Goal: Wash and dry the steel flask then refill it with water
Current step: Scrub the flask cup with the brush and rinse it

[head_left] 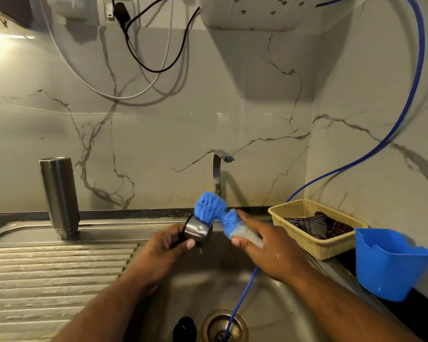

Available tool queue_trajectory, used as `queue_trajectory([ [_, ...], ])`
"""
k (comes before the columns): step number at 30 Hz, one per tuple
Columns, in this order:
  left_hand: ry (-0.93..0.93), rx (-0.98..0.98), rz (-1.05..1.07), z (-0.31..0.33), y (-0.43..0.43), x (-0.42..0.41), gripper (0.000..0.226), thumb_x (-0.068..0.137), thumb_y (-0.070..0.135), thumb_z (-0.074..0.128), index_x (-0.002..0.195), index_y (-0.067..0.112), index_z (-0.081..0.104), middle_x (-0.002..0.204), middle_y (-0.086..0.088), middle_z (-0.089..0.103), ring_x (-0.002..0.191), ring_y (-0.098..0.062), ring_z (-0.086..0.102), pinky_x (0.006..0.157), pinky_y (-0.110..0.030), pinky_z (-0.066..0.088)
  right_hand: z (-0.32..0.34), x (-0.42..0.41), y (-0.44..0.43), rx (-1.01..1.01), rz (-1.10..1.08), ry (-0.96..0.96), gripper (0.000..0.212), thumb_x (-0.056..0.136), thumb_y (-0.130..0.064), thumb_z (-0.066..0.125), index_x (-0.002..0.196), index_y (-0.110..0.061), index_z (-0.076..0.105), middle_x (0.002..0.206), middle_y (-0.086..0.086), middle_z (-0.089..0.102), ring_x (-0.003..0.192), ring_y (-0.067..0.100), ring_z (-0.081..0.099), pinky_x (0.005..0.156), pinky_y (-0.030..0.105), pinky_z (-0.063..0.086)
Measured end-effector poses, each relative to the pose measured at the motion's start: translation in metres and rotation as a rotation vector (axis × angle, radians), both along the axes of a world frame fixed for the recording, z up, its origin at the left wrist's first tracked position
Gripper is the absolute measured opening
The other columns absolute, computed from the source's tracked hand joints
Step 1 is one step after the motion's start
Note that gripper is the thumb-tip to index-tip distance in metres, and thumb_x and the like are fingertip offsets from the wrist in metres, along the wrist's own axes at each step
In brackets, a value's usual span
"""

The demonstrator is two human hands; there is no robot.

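The steel flask (59, 196) stands upside down, mouth on the ribbed drainboard (50, 272), at the left. Over the sink basin (208, 287) my left hand (168, 245) grips the flask's steel cap (198, 232), which has a black loop on its left side. My right hand (262, 248) holds a blue and white bottle brush (215, 211), its blue bristle head touching the top of the cap. Water beads on my right hand and a drop hangs below the cap.
A steel tap (219, 171) rises behind the sink, not running. A thin blue hose (240, 299) drops into the drain (224, 325). A black object (184, 328) lies by the drain. A cream basket (314, 225) with cloths and a blue plastic tub (388, 262) are at the right.
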State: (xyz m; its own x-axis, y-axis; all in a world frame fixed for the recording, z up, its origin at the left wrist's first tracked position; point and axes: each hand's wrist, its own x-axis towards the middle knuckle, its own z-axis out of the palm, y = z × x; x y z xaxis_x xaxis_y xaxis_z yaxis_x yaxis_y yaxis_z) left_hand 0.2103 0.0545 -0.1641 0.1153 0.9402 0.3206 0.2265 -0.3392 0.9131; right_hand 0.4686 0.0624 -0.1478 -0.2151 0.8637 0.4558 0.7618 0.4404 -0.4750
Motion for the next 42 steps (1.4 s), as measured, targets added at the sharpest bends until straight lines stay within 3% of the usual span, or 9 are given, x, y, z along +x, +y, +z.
queue_trajectory([
  [9,-0.015,0.001,-0.023,0.001,0.001,0.001,0.025,0.096,0.001,0.060,0.118,0.009,0.068,0.111,-0.002,0.077,0.110,-0.015,0.070,0.097,-0.026,0.054,0.000,-0.007,-0.005,0.058,0.000,-0.112,0.069,0.090,-0.069,0.055,0.150,-0.063,0.020,0.135,-0.017,0.063,0.113,0.005,0.060,0.092,0.034,0.053],
  [12,-0.038,0.041,-0.023,0.002,0.001,0.002,0.027,0.095,-0.003,0.060,0.119,0.009,0.068,0.110,-0.005,0.077,0.109,-0.018,0.070,0.092,-0.019,0.053,0.000,-0.002,0.000,0.022,-0.052,-0.018,0.067,0.092,-0.064,0.058,0.151,-0.059,0.027,0.135,-0.013,0.064,0.116,0.010,0.061,0.097,0.035,0.052],
  [15,-0.083,0.017,-0.039,0.003,0.001,0.001,0.030,0.095,-0.005,0.059,0.122,0.007,0.064,0.110,-0.010,0.076,0.106,-0.023,0.071,0.086,-0.022,0.057,0.000,-0.003,-0.001,0.029,0.012,-0.052,0.066,0.087,-0.074,0.052,0.144,-0.072,0.019,0.137,-0.017,0.062,0.115,0.007,0.061,0.095,0.037,0.054],
  [20,-0.062,-0.050,-0.038,0.001,-0.002,0.003,0.035,0.094,-0.005,0.062,0.124,0.011,0.062,0.112,0.000,0.076,0.109,-0.012,0.070,0.085,-0.017,0.055,-0.002,-0.002,0.003,0.036,-0.024,-0.050,0.070,0.087,-0.071,0.055,0.148,-0.066,0.021,0.134,-0.015,0.065,0.115,0.008,0.062,0.095,0.038,0.053],
  [27,-0.229,-0.114,-0.033,0.000,-0.001,0.008,0.026,0.096,0.015,0.061,0.121,0.008,0.064,0.111,-0.011,0.075,0.110,-0.028,0.070,0.099,-0.041,0.055,-0.003,-0.005,0.003,0.034,-0.019,-0.039,0.070,0.089,-0.068,0.059,0.149,-0.062,0.025,0.134,-0.013,0.065,0.115,0.009,0.061,0.095,0.039,0.053],
  [32,-0.215,-0.054,-0.021,0.002,0.000,0.008,0.027,0.093,0.013,0.064,0.120,0.011,0.066,0.106,-0.013,0.076,0.089,-0.022,0.071,0.072,-0.029,0.057,-0.001,-0.004,-0.002,0.039,0.059,-0.096,0.068,0.087,-0.071,0.056,0.144,-0.072,0.018,0.137,-0.018,0.062,0.116,0.007,0.060,0.094,0.040,0.054],
  [35,-0.240,-0.019,-0.021,0.000,0.004,0.005,0.037,0.086,0.020,0.068,0.121,0.010,0.066,0.107,-0.013,0.076,0.094,-0.023,0.069,0.085,-0.034,0.053,-0.005,0.000,0.006,0.021,-0.008,-0.007,0.069,0.089,-0.061,0.063,0.150,-0.057,0.031,0.134,-0.014,0.065,0.115,0.008,0.062,0.097,0.037,0.053],
  [39,-0.228,-0.039,-0.028,0.000,0.003,-0.001,0.037,0.086,0.015,0.070,0.123,0.011,0.063,0.110,-0.010,0.076,0.102,-0.021,0.072,0.087,-0.033,0.056,-0.001,-0.002,0.000,0.047,0.088,-0.034,0.068,0.088,-0.068,0.059,0.143,-0.073,0.019,0.135,-0.018,0.063,0.114,0.003,0.061,0.095,0.036,0.054],
  [42,-0.094,-0.046,-0.041,-0.002,0.003,0.000,0.034,0.091,0.008,0.069,0.124,0.017,0.064,0.114,-0.005,0.075,0.110,-0.020,0.070,0.095,-0.038,0.056,0.001,-0.004,0.000,0.071,0.033,-0.072,0.068,0.091,-0.067,0.057,0.149,-0.065,0.021,0.138,-0.016,0.061,0.116,0.006,0.059,0.094,0.035,0.053],
])
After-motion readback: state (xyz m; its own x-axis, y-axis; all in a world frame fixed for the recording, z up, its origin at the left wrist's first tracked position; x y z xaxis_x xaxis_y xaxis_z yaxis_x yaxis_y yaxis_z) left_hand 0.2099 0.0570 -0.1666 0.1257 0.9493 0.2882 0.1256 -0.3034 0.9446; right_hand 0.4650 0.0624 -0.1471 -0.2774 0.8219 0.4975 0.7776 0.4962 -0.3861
